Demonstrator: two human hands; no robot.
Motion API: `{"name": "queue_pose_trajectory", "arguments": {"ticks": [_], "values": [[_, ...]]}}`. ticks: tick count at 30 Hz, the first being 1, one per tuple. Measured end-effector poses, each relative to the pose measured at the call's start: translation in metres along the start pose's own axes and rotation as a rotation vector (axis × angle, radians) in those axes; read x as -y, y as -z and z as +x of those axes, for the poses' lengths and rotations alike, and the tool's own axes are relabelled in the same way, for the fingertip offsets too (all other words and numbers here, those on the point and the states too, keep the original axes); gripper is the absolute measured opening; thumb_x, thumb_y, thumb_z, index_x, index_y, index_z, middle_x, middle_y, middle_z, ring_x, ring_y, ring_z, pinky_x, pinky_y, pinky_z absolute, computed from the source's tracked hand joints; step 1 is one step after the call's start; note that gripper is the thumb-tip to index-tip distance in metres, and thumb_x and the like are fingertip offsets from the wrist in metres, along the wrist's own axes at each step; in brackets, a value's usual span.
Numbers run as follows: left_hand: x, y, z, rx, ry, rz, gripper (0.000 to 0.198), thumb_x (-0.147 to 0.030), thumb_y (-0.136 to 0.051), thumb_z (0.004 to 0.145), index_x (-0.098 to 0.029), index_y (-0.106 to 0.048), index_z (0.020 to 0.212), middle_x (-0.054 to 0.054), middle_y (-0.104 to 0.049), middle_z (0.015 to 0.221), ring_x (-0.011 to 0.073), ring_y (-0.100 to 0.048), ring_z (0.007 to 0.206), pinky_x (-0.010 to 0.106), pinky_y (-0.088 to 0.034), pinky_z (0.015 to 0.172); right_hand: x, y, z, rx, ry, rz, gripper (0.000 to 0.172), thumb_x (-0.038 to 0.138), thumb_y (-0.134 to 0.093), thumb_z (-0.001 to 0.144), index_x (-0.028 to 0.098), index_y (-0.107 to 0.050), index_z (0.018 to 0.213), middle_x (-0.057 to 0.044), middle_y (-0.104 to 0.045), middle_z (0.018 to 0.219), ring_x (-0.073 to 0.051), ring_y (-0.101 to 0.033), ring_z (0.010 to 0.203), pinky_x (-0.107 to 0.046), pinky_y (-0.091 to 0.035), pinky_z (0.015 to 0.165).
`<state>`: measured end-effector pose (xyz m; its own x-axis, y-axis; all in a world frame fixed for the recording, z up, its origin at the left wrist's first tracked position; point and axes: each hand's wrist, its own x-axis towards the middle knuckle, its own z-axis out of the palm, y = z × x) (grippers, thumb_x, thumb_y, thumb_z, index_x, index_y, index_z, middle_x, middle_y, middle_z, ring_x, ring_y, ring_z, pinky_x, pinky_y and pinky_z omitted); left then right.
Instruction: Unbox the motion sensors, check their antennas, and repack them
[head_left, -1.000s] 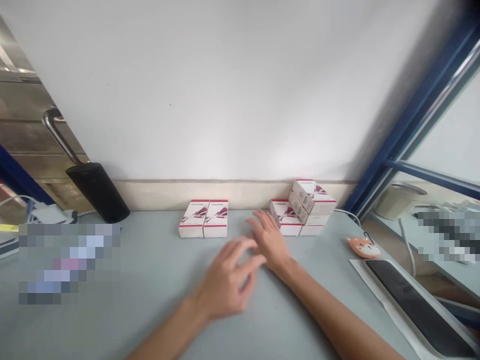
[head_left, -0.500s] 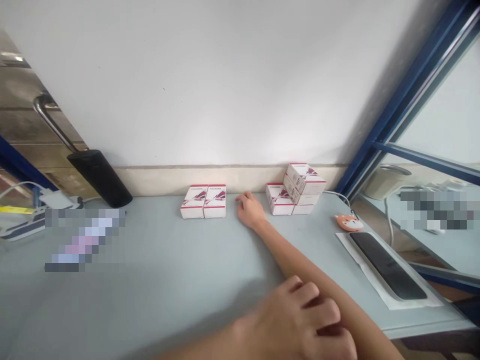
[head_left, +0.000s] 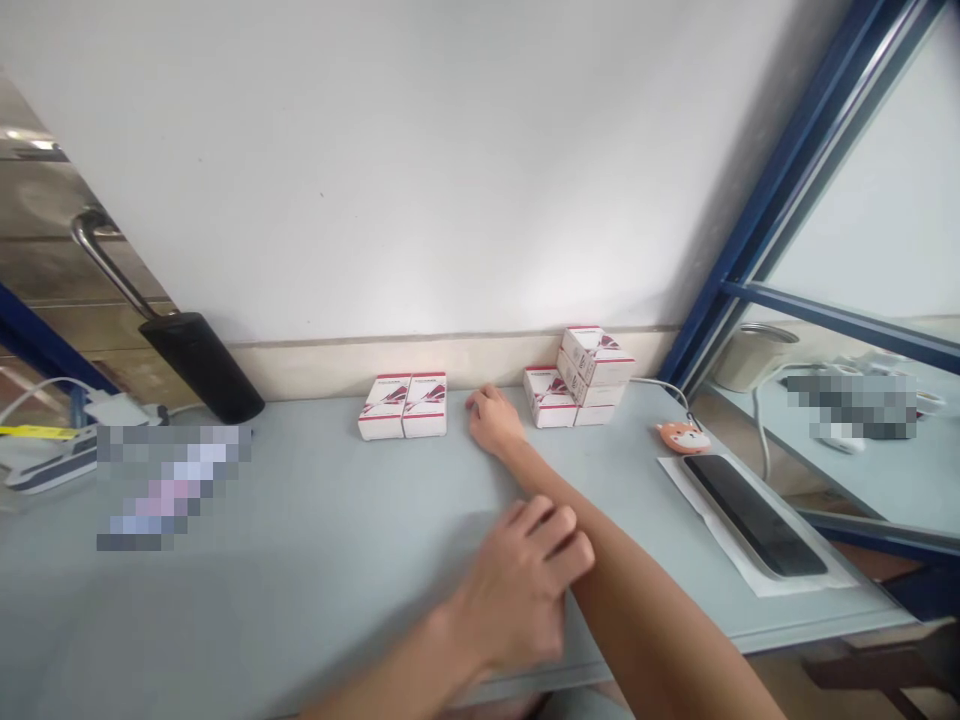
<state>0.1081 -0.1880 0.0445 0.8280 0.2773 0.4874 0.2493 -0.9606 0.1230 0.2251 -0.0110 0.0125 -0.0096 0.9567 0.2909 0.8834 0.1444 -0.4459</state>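
Observation:
My right hand [head_left: 496, 420] rests on the desk near the wall, its fingers loosely bent and a little apart, with nothing visible in them. It lies between a pair of white and red printed boxes [head_left: 403, 407] on its left and a stack of the same boxes [head_left: 585, 375] on its right, touching neither. Nearer to me, my left hand [head_left: 525, 580] is curled over my right forearm [head_left: 600, 560], its knuckles up and fingers closed. The left fingertips are partly hidden; no object shows in them.
On the right, a phone [head_left: 754, 515] lies on white paper [head_left: 694, 500], below an orange animal-shaped item [head_left: 682, 437]. A black cylinder on a metal bar [head_left: 202, 367] leans at left. Near it are a power strip [head_left: 56, 458] and a blurred-out item [head_left: 172, 490]. A blue frame [head_left: 720, 270] edges the right.
My left hand has moved up and left along the right forearm, and its fingers are more curled. The right hand stays between the boxes. The view has shifted slightly.

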Motion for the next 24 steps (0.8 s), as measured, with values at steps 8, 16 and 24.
{"name": "queue_pose_trajectory", "arguments": {"ticks": [8, 16, 24], "values": [[0.033, 0.007, 0.009, 0.061, -0.15, 0.294, 0.052, 0.0, -0.054, 0.079, -0.026, -0.05, 0.124, 0.005, -0.065, 0.125, 0.0238, -0.054, 0.115, 0.04, -0.042, 0.092, 0.002, 0.0, 0.0, -0.004, -0.006, -0.006, 0.032, 0.008, -0.048, 0.096, 0.02, -0.071, 0.114, -0.011, -0.064, 0.124, -0.025, -0.06, 0.122, -0.034, -0.047, 0.098], [0.032, -0.008, 0.023, 0.052, 0.057, 0.052, 0.044, -0.005, -0.061, 0.065, -0.019, -0.051, 0.105, 0.008, -0.065, 0.104, 0.0257, -0.055, 0.098, 0.038, -0.045, 0.082, 0.004, 0.0, -0.002, -0.013, -0.014, -0.01, 0.032, 0.006, -0.048, 0.095, 0.02, -0.071, 0.112, -0.011, -0.064, 0.124, -0.024, -0.063, 0.116, -0.034, -0.047, 0.093], [0.01, 0.003, 0.009, -0.051, -0.204, 0.176, 0.044, -0.006, -0.057, 0.079, -0.023, -0.051, 0.119, 0.004, -0.066, 0.111, 0.0222, -0.054, 0.092, 0.039, -0.039, 0.078, 0.002, -0.002, 0.002, -0.004, -0.033, -0.018, 0.03, 0.008, -0.05, 0.095, 0.021, -0.071, 0.111, -0.01, -0.064, 0.124, -0.024, -0.064, 0.116, -0.034, -0.048, 0.091]]}}
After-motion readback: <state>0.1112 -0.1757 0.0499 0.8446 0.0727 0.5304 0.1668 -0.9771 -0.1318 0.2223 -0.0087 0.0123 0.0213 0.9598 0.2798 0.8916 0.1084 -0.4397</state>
